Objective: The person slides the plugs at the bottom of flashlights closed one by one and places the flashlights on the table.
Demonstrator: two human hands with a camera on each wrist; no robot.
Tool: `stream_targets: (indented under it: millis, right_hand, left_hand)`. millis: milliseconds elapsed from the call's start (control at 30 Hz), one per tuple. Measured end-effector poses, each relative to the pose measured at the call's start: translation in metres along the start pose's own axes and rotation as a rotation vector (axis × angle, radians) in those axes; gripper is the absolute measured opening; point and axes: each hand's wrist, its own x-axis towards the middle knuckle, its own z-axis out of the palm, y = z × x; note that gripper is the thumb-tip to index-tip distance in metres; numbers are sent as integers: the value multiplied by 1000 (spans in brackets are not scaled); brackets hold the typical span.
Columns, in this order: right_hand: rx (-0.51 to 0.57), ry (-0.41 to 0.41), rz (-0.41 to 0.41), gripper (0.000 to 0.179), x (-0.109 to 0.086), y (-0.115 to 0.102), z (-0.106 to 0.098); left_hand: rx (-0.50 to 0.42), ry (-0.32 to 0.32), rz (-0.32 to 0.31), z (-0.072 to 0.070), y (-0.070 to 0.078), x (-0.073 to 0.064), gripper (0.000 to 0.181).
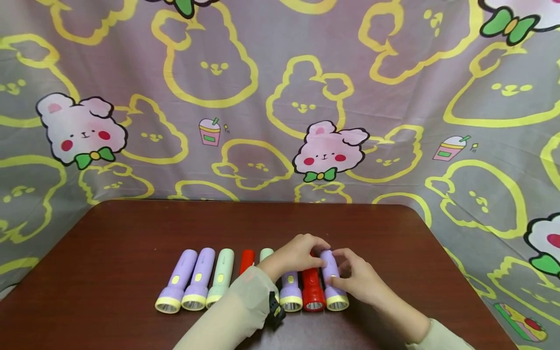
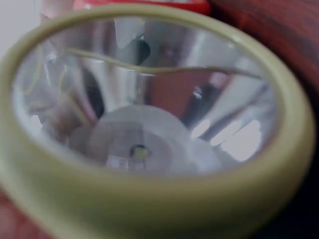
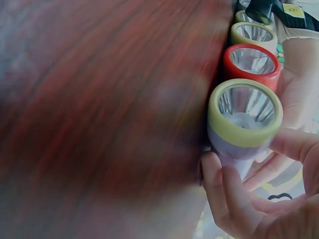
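Observation:
At the right end of a row lies a purple flashlight (image 1: 331, 277) with a pale yellow rim. My right hand (image 1: 360, 278) holds it from the right, thumb and fingers against its body; the right wrist view shows fingers (image 3: 234, 194) on its barrel. My left hand (image 1: 299, 253) reaches over the red flashlight (image 1: 312, 289), and its thumb and index finger hold the purple one's tail end. Just left lies another purple flashlight (image 1: 290, 291). A yellow-rimmed flashlight head (image 2: 149, 196) fills the left wrist view, with part of a red one behind it.
Farther left in the row lie two purple flashlights (image 1: 170, 287), a pale green flashlight (image 1: 225, 267), a red flashlight (image 1: 247, 257) and another green flashlight (image 1: 266, 253), partly covered by my left arm. The brown table (image 1: 109, 253) ends at a cartoon-print curtain (image 1: 258, 121).

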Motion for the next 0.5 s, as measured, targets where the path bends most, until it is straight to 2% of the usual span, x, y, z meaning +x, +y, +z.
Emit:
stream_targets:
  millis: [167,300,400,500]
  right_hand:
    - [26,-12,-41,59,-8,3,-12]
    - [48,64,-171,52,-11,12,-30]
    - [7,166,-285,45,-11,22,-50]
    - [-40,234,-330,43,-9,29,-73]
  left_hand:
    - [73,-4,2,-11,10,-13,40]
    - [177,12,-3,-32,15,-34,46]
    - [264,64,-9,-52,9,-53,51]
    - [345,139,-36,-75,-5,-75,57]
